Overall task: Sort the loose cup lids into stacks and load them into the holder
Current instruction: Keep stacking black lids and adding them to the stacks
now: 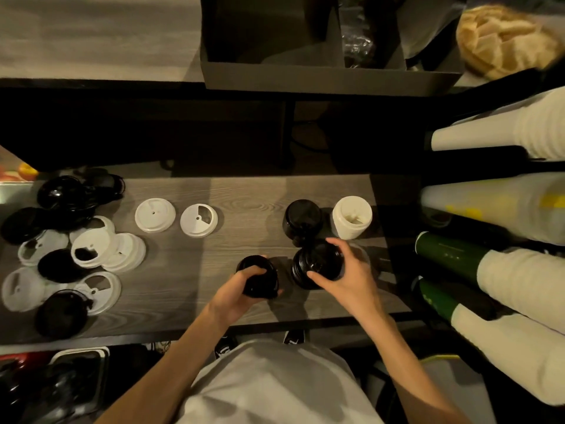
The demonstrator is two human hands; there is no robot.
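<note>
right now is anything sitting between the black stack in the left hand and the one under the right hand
Nothing visible. The left hand grips a short black lid stack, the right hand holds a taller black stack, and only bare table shows in the gap between them.
</note>
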